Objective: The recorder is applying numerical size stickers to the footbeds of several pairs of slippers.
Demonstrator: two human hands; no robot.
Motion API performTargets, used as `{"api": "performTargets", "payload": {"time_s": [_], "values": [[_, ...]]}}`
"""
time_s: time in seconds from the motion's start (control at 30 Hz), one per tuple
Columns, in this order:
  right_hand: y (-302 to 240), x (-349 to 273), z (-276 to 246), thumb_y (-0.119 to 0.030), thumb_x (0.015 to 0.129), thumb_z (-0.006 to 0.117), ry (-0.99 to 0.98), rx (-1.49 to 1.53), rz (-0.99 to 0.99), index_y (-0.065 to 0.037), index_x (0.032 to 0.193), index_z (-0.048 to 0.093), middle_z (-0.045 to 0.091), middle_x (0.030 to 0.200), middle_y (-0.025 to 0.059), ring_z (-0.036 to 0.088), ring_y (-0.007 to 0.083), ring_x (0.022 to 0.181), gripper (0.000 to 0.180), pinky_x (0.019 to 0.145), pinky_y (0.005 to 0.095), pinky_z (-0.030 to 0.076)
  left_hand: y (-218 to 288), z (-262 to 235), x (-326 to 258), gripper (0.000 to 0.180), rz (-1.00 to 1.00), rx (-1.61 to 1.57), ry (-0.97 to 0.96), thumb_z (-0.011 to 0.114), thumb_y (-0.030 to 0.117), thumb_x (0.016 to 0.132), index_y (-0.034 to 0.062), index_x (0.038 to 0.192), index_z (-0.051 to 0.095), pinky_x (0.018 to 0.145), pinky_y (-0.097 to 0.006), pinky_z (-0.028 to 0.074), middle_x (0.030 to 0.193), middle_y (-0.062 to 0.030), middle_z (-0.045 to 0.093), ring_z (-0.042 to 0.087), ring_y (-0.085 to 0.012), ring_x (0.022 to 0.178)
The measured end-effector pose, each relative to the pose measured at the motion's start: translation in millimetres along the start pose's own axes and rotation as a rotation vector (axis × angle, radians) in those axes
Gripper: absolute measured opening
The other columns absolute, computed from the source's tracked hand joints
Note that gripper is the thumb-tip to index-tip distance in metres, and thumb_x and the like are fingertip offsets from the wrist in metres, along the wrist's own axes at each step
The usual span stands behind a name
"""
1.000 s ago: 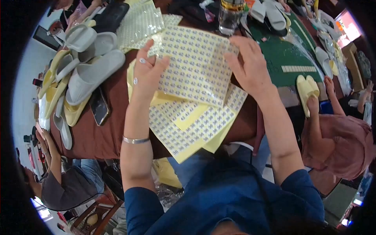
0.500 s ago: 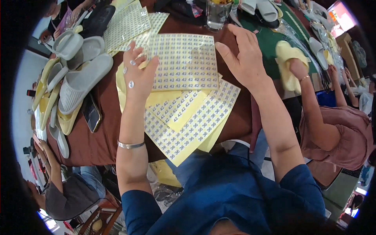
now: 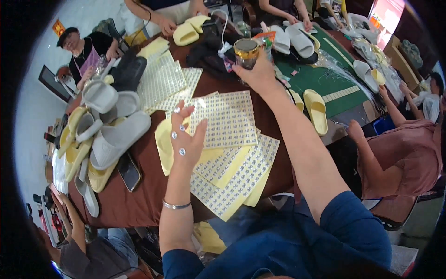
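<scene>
At the far middle of the table, my right hand (image 3: 261, 76) is closed round a glass jar (image 3: 246, 52) with a gold-coloured rim and a dark top. My left hand (image 3: 185, 139) is open, fingers apart, over the left edge of a sheet of small number stickers (image 3: 227, 118). Several small round stickers cling to its fingers and back. Beneath that sheet lie more yellow-backed sticker sheets (image 3: 239, 179), fanned toward me. Another stack of sticker sheets (image 3: 160, 83) rests beyond my left hand.
A pile of grey and yellow slides (image 3: 118, 135) stands at the left, beside a phone (image 3: 128, 172). On the green mat (image 3: 332, 76) lies a yellow slide (image 3: 316, 111). Grey slides (image 3: 299, 42) sit at the back. Several co-workers are around the table.
My right hand has moved away from the sticker sheet to the far side and taken hold of the jar. A co-worker's hand at the right has let go of a yellow slide. The view has tilted up.
</scene>
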State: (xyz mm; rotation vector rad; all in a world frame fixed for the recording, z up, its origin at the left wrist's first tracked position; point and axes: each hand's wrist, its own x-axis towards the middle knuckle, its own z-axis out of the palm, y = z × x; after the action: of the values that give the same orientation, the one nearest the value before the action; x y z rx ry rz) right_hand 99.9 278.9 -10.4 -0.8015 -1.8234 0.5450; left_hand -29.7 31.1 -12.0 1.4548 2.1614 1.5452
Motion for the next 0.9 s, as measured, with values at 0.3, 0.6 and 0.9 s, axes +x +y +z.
{"api": "performTargets", "payload": {"time_s": [0.3, 0.6, 0.9], "values": [[-67, -40, -58, -0.035, 0.072, 0.080, -0.136, 0.081, -0.111, 0.002, 0.121, 0.048, 0.066, 0.101, 0.0251, 0.066, 0.0420, 0.092, 0.070, 0.081, 0.0474, 0.053, 37, -15, 1, 0.069, 0.034, -0.381, -0.244, 0.065, 0.006, 0.091, 0.0031, 0.150, 0.030, 0.101, -0.039, 0.042, 0.136, -0.0133, 0.054, 0.053, -0.0227, 0.124], [-124, -122, -150, -0.031, 0.071, 0.083, -0.352, 0.243, -0.213, 0.001, 0.126, 0.047, 0.065, 0.102, 0.0221, 0.067, 0.0394, 0.094, 0.073, 0.080, 0.0413, 0.055, 140, -17, 18, 0.114, 0.288, -0.745, -0.830, 0.092, 0.025, 0.066, 0.0026, 0.154, 0.022, 0.112, -0.041, 0.032, 0.150, -0.0169, 0.043, 0.043, -0.0252, 0.137], [-116, -138, -186, -0.029, 0.065, 0.083, -0.288, 0.392, -0.294, 0.003, 0.140, 0.033, 0.064, 0.113, 0.0196, 0.068, 0.0332, 0.099, 0.095, 0.084, 0.0395, 0.055, 184, 39, -2, 0.094, 0.299, -0.847, -0.981, 0.089, 0.015, 0.061, 0.0022, 0.141, 0.042, 0.102, -0.033, 0.045, 0.120, -0.0092, 0.061, 0.060, -0.0187, 0.111]]}}
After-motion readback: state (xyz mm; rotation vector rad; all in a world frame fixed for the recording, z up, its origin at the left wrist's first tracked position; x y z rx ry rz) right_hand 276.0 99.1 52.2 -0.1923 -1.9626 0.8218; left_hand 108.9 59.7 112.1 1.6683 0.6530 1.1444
